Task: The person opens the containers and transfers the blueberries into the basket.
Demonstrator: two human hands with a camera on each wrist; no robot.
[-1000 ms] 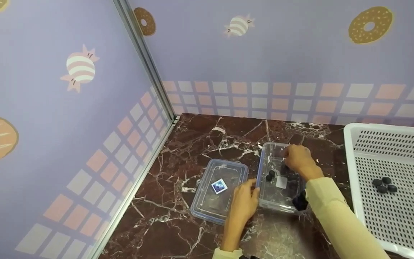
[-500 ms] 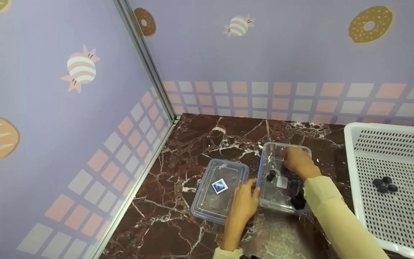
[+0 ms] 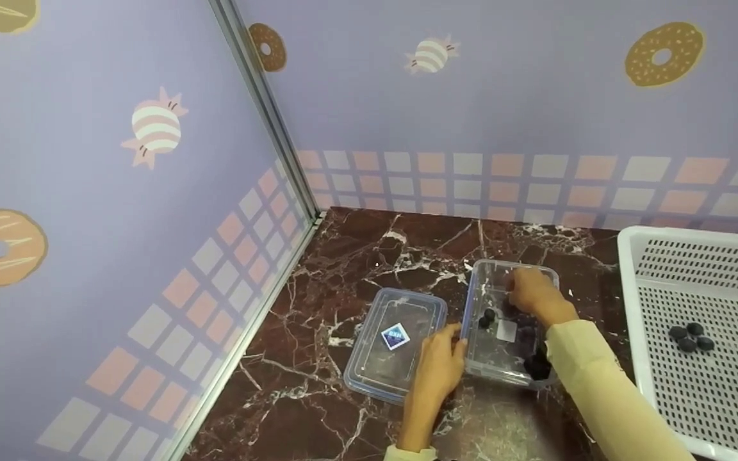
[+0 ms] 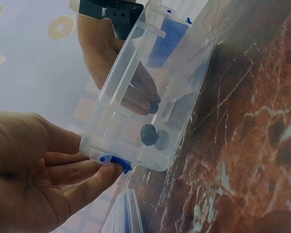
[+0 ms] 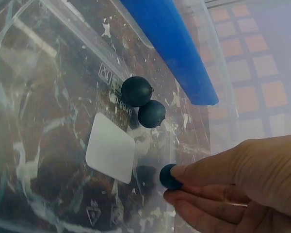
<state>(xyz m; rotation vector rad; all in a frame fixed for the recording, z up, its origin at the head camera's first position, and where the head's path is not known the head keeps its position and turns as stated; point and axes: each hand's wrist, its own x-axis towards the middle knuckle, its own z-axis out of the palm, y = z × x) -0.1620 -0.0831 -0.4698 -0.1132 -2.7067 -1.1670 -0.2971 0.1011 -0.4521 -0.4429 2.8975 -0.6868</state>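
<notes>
A clear plastic box (image 3: pixel 500 375) with blue latches stands uncovered on the marbled surface. My right hand (image 3: pixel 535 296) reaches inside it and, in the right wrist view, pinches a blueberry (image 5: pixel 169 177) between thumb and fingers, low over the box floor. Two other blueberries (image 5: pixel 144 103) lie together on the floor near a white square label (image 5: pixel 110 148). At the box's left side, my left hand (image 3: pixel 436 363) grips the edge, fingers at the blue latch (image 4: pixel 120 163). A clear lid (image 3: pixel 385 365) with a blue rim and a diamond sticker lies left of the box, partly behind that hand.
On the right stands a white perforated basket (image 3: pixel 628 301) with several blueberries (image 3: pixel 691 337) grouped on its bottom. Patterned walls (image 3: pixel 471 115) close off the back and left. A dark wrist device (image 4: pixel 111 13) sits on the right wrist.
The head view has tilted slightly, so everything sits a little lower in it. Both hands stay in nearly the same places at the box.
</notes>
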